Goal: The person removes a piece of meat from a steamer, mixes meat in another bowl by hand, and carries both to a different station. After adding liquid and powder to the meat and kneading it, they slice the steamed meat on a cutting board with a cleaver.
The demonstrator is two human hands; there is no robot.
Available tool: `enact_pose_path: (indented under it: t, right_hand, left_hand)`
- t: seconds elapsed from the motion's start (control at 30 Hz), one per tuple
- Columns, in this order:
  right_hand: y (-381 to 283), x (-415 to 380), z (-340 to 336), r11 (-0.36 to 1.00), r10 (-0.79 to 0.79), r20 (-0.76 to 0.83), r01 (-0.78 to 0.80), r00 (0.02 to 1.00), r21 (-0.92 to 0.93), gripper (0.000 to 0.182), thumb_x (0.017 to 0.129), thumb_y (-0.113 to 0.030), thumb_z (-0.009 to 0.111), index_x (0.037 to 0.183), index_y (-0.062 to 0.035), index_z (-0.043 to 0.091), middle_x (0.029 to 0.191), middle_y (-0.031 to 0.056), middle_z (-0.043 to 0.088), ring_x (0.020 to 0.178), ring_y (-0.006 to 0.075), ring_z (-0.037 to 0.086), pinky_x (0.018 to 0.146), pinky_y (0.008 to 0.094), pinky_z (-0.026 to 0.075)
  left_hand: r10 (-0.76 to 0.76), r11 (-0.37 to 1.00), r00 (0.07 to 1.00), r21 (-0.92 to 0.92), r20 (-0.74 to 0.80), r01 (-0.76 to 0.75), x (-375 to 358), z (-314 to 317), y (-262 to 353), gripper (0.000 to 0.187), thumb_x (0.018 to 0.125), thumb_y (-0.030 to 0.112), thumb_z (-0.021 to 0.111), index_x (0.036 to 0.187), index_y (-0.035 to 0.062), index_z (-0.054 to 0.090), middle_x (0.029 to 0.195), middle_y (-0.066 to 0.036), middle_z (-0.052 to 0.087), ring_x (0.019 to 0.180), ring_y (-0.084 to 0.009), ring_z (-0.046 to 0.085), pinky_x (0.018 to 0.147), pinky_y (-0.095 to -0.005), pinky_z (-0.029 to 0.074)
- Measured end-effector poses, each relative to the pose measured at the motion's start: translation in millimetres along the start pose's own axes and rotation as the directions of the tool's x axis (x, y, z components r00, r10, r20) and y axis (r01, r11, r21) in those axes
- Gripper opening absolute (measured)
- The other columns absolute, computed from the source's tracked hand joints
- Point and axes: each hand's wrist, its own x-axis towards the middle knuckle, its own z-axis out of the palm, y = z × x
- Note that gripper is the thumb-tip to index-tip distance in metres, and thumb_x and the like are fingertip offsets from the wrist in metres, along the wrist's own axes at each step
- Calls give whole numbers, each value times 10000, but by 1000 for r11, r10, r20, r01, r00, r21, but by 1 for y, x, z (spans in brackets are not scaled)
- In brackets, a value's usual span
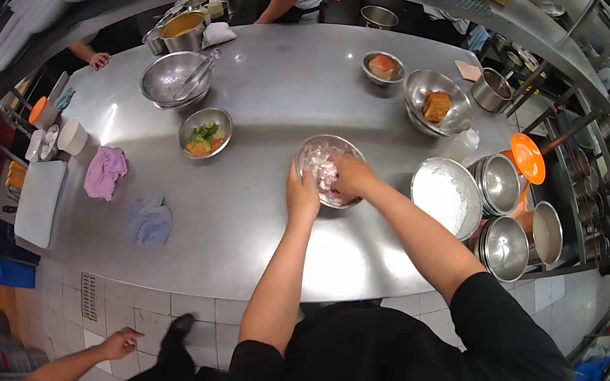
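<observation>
A small steel bowl [327,140] stands on the steel table in front of me, holding pale pink pieces coated in white flour [324,171]. My left hand [302,191] grips the bowl's left rim. Inside the bowl, my right hand [352,175] reaches down into the floured pieces from the right. Its fingers are bent and pressed together, but their tips are hidden among the contents. To the right of my right forearm is a large bowl of white flour [446,197].
Stacked steel bowls [505,249] crowd the right edge near an orange lid [528,158]. A bowl with browned food [436,107] lies beyond. Left are a bowl of chopped vegetables [205,134], a pink cloth [104,173] and a blue cloth [150,220]. Another person's hand [121,343] is at lower left.
</observation>
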Motion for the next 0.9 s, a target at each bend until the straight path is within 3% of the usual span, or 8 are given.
enact_pose_path:
  t: [0.17,0.27,0.33,0.4,0.53,0.67,0.8,0.9]
  right_hand:
    - [-15,-3,23,932,172,-67,-140,983,335,712,734,-181,734,1393,-79,485,1302,275,562,1206,394,565,1004,422,470]
    - [-7,5,18,991,114,-121,-105,986,81,740,729,-172,731,1418,-103,471,1331,255,546,1225,385,554,1006,424,470]
    - [-8,5,6,999,-5,-206,13,979,37,739,688,-199,770,1376,-136,507,1334,242,526,1224,394,540,1017,438,457]
    - [-27,-9,-31,990,-116,21,114,993,86,783,671,-206,790,1396,-159,498,1314,235,539,1223,384,537,1030,431,450]
    - [-9,4,13,975,-108,-228,148,968,165,795,656,-225,810,1387,-168,503,1309,214,558,1189,378,562,1025,414,452]
    - [-24,-3,4,901,151,-42,-120,988,417,677,736,-181,763,1362,-155,507,1283,201,590,1236,370,541,1035,417,439]
    - [-24,-8,-22,981,-126,-199,93,972,-168,580,773,-134,698,1333,-186,559,1348,167,552,1213,358,559,1004,414,463]
    - [-12,-19,-56,974,-219,-31,216,975,-76,713,729,-242,779,1395,-207,526,1381,155,525,1220,353,557,1012,411,466]
  left_hand:
    - [125,992,986,9,-114,-125,-11,12,9,537,1025,302,420,1440,-39,392,1384,-286,502,1306,-425,466,1098,-431,365]
    - [105,994,994,34,-13,-105,17,16,-27,535,1026,301,422,1443,-32,389,1349,-277,535,1267,-438,501,1080,-436,385]
    - [26,1000,999,-13,26,-25,11,2,-10,518,1023,306,435,1446,9,407,1310,-266,564,1232,-421,538,1056,-435,412]
    - [-242,917,962,-295,126,269,3,-17,17,449,1028,304,453,1403,58,465,1227,-202,625,1130,-316,624,927,-395,513]
    - [28,958,993,-287,114,6,9,-8,-6,476,1024,303,445,1426,49,446,1308,-215,589,1211,-330,575,1014,-399,443]
    - [152,976,986,-171,75,-138,8,6,-12,466,1029,305,427,1413,42,452,1277,-211,610,1226,-335,567,1030,-401,427]
    - [-96,986,986,-120,137,113,-6,-12,35,468,1029,315,423,1413,49,452,1258,-228,614,1166,-354,607,937,-408,503]
    - [-18,989,998,-143,57,26,10,-20,14,459,1026,317,439,1406,60,466,1241,-235,619,1063,-355,659,754,-396,576]
